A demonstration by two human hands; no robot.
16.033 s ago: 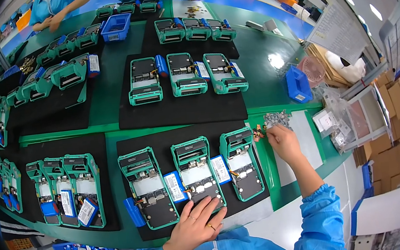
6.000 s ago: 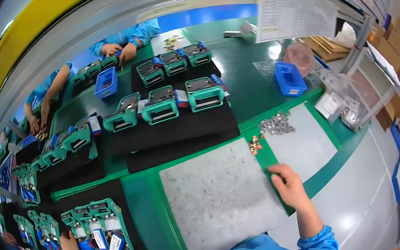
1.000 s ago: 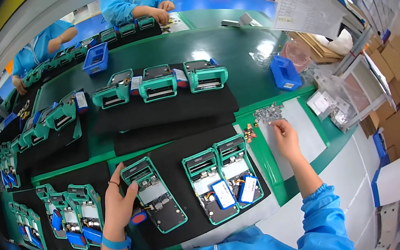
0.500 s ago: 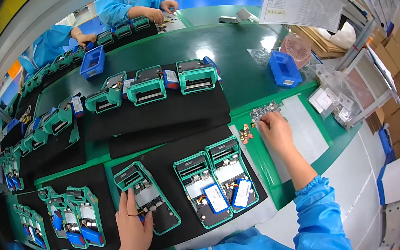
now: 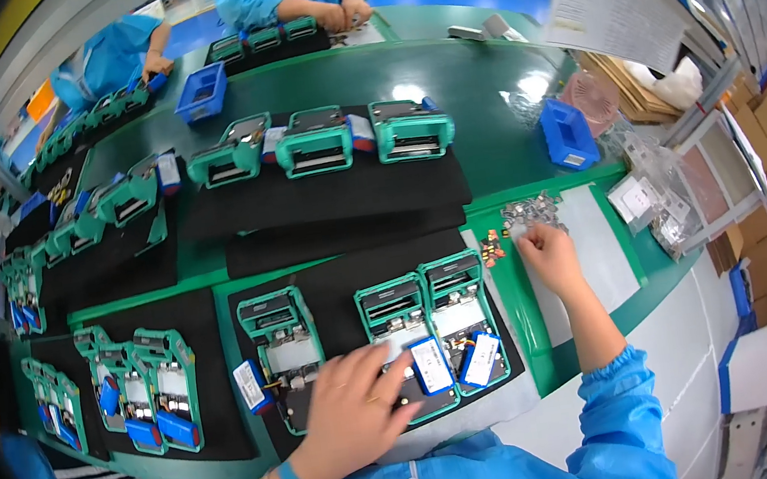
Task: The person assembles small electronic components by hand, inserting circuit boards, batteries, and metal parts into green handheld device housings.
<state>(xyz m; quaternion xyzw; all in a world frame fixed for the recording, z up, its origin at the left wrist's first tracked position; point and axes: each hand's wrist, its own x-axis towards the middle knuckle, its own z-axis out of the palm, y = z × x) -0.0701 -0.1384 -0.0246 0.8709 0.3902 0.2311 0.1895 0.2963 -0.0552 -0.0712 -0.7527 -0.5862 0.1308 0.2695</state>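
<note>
Three open green device housings lie on the black mat before me. The left housing (image 5: 290, 354) has a blue battery pack (image 5: 252, 387) beside it on a short wire. The middle housing (image 5: 387, 312) and the right housing (image 5: 458, 311) stand side by side, each with a blue, white-labelled pack on it. My left hand (image 5: 351, 406), fingers spread, hovers over the lower left housing and reaches toward the middle one, hiding parts of both. At the pile of small metal parts (image 5: 533, 211), my right hand (image 5: 548, 253) is closed with fingertips together; whatever they hold is hidden.
Small orange-and-black pieces (image 5: 493, 249) lie left of the metal pile. More green housings (image 5: 314, 143) stand on a raised black mat beyond. A blue bin (image 5: 568, 134) and a pink fan (image 5: 591, 101) are at the far right. Two co-workers in blue sit across the bench.
My left hand has left the left housing and moved right, its fingers spreading. The left housing now lies straighter, with its battery pack visible beside it. My right hand stays by the metal pile.
</note>
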